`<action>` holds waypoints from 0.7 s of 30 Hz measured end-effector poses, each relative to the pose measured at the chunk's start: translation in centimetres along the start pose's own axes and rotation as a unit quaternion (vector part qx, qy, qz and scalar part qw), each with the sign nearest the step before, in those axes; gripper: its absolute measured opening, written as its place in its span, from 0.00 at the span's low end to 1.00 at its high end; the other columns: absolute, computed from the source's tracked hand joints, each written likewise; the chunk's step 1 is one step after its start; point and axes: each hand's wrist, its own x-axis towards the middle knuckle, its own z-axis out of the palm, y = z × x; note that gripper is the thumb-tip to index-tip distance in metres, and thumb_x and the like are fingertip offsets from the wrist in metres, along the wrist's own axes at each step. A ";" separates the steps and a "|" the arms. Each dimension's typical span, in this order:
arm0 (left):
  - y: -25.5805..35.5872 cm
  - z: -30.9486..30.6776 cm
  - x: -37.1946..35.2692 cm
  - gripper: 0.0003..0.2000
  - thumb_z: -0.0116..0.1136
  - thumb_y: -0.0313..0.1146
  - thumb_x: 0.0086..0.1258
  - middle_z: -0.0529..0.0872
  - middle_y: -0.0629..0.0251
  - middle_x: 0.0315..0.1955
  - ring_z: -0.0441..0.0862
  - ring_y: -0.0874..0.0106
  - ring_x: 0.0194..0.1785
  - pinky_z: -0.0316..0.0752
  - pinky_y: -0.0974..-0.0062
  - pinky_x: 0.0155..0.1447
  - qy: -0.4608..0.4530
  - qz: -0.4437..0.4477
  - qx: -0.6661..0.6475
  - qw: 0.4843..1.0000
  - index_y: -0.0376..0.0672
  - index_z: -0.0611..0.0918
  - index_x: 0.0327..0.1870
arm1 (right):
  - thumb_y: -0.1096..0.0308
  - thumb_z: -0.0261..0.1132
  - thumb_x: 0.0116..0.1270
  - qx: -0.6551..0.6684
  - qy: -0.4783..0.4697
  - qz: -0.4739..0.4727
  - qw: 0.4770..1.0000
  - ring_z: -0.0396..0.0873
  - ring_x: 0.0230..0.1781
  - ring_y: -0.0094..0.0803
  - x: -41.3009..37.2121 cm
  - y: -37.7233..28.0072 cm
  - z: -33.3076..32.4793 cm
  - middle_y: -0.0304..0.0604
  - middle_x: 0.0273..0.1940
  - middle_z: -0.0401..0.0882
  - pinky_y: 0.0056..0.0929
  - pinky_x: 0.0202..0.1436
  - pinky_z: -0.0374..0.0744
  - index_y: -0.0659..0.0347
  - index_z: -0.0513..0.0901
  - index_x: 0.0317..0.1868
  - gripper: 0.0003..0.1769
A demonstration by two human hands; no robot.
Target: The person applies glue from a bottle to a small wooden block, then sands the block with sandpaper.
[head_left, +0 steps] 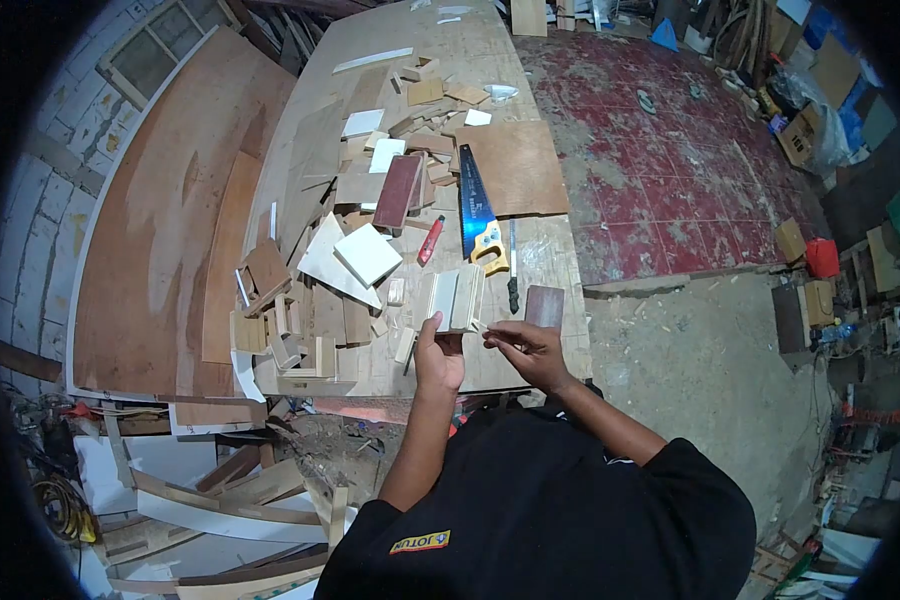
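Note:
My left hand (439, 358) is closed round the lower end of a small wooden piece (455, 298) with a white face and layered pale edges, held above the near part of the workbench. My right hand (532, 352) is at its lower right corner, thumb and fingers pinched together. A small pale bit shows at those fingertips, too small to name. Beyond the hands lie a handsaw (478, 215) with a blue blade and yellow handle, a red utility knife (431, 241) and a thin dark-handled tool (513, 270). A brown flat block (544, 308) lies beside my right hand.
Wood offcuts (425, 92) are heaped along the workbench (370, 20), with white panels (368, 254) and small wooden frames (270, 320) at the left. A thin brown board (518, 165) lies behind the saw. A large plywood sheet (150, 230) stands left of the bench.

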 end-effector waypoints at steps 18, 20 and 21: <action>-0.3 0.2 -0.6 0.11 0.58 0.27 0.64 0.84 0.59 0.41 0.83 0.68 0.43 0.80 0.72 0.52 0.020 -0.007 -0.007 1.000 0.34 0.77 0.46 | 0.81 0.63 0.64 0.076 0.012 0.056 0.995 0.84 0.43 0.34 -0.4 -0.7 0.7 0.49 0.42 0.84 0.30 0.49 0.84 0.71 0.80 0.48 0.11; -0.2 0.3 -0.7 0.11 0.58 0.27 0.64 0.84 0.59 0.40 0.83 0.68 0.43 0.80 0.72 0.52 0.013 -0.005 -0.004 1.000 0.34 0.77 0.46 | 0.81 0.63 0.64 0.036 -0.003 0.041 0.999 0.84 0.43 0.34 -0.5 -0.8 0.6 0.49 0.42 0.84 0.30 0.49 0.84 0.71 0.80 0.48 0.11; -0.2 0.5 -0.7 0.11 0.58 0.27 0.64 0.83 0.59 0.41 0.83 0.68 0.43 0.80 0.72 0.52 0.017 -0.003 -0.006 1.000 0.34 0.77 0.46 | 0.81 0.63 0.65 -0.005 -0.019 0.027 0.999 0.84 0.43 0.33 -0.6 -0.8 0.5 0.49 0.42 0.84 0.30 0.49 0.84 0.71 0.80 0.48 0.11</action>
